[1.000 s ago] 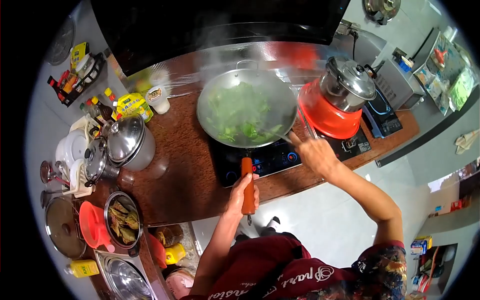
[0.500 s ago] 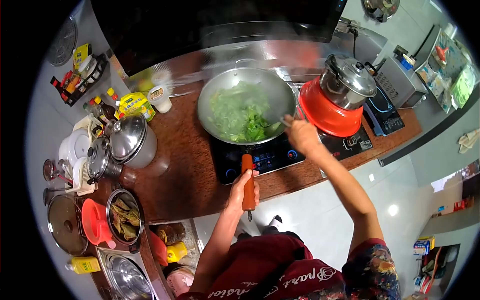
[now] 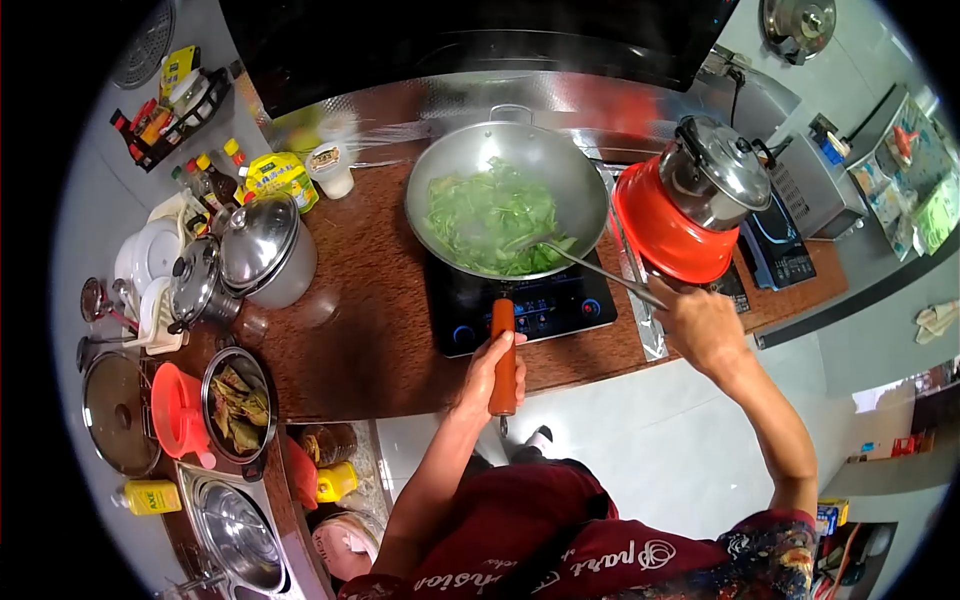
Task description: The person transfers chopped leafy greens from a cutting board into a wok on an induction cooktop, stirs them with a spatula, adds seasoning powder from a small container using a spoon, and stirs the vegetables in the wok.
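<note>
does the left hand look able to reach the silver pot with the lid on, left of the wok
Probably yes, but the left hand grips the wok handle; the bare counter leaves the way to the lidded pot open.

Open stretch of brown counter [image 3: 345,300] between the lidded pots [image 3: 268,250] and the wok [image 3: 506,205]; a hand could pass there. Right of the wok, the red basin [image 3: 672,225] stands close, leaving a narrow gap. Black hood [image 3: 470,40] blocks beyond the wok's far rim.

Chopped leafy greens [image 3: 487,215] lie steaming in a loose heap inside the metal wok [image 3: 585,195].
</note>
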{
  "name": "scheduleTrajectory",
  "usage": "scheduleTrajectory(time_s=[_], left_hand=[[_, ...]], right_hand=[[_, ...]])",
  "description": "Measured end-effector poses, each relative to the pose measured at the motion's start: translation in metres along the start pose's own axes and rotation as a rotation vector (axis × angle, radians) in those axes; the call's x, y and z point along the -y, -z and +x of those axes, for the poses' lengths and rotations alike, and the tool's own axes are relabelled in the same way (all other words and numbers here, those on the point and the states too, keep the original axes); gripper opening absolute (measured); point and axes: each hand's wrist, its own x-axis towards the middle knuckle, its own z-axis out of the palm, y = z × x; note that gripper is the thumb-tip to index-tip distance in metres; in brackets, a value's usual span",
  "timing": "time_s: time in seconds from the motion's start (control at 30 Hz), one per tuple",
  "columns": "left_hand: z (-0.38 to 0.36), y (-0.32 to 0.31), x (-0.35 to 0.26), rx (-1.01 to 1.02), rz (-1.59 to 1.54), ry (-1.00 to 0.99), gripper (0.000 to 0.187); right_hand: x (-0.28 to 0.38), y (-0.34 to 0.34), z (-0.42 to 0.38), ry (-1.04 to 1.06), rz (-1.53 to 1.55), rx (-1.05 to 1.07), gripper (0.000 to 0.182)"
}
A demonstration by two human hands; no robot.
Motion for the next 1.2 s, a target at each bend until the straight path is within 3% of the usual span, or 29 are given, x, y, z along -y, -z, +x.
scheduleTrajectory(time_s=[0.07, 0.17, 0.23, 0.33, 0.37, 0.53, 0.63, 0.7, 0.87, 0.93, 1.0, 1.2], left_hand=[[0.000, 0.000, -0.001, 0.013, -0.013, -0.005, 0.043], [-0.001, 0.001, -0.001, 0.004, -0.003, 0.012, 0.044], [0.000, 0.002, -0.002, 0.015, 0.010, 0.006, 0.044], [0.000, 0.001, -0.005, -0.003, 0.012, 0.000, 0.044], [0.001, 0.001, -0.004, -0.006, 0.007, 0.000, 0.044], [0.002, 0.000, -0.001, 0.006, -0.022, -0.002, 0.042], [0.001, 0.002, -0.004, 0.011, -0.002, -0.004, 0.041], [0.001, 0.004, -0.006, 0.016, 0.006, 0.012, 0.041], [-0.005, 0.011, -0.014, -0.002, 0.054, 0.063, 0.049], [-0.006, 0.012, -0.016, 0.003, 0.050, 0.062, 0.049], [-0.007, 0.013, -0.015, 0.006, 0.050, 0.057, 0.048], [-0.008, 0.010, -0.013, 0.012, 0.029, 0.042, 0.047]], right_hand=[[0.005, -0.023, 0.022, 0.004, 0.002, 0.015, 0.027], [0.024, -0.031, 0.065, 0.004, 0.057, -0.131, 0.020], [0.041, -0.083, 0.109, -0.106, 0.115, -0.225, 0.020], [0.061, -0.093, 0.093, -0.007, 0.169, -0.377, 0.020], [0.059, -0.090, 0.083, -0.015, 0.138, -0.231, 0.029], [0.023, -0.022, 0.022, -0.068, 0.063, 0.062, 0.029], [0.000, -0.018, 0.024, -0.143, 0.076, -0.024, 0.029], [-0.012, -0.057, 0.049, -0.189, 0.134, -0.115, 0.033], [0.023, -0.065, 0.108, -0.296, 0.312, -0.168, 0.032], [0.037, -0.096, 0.118, -0.200, 0.237, -0.197, 0.028], [0.044, -0.094, 0.091, -0.062, 0.213, -0.173, 0.028], [-0.016, -0.027, 0.013, -0.108, 0.018, 0.030, 0.038]])
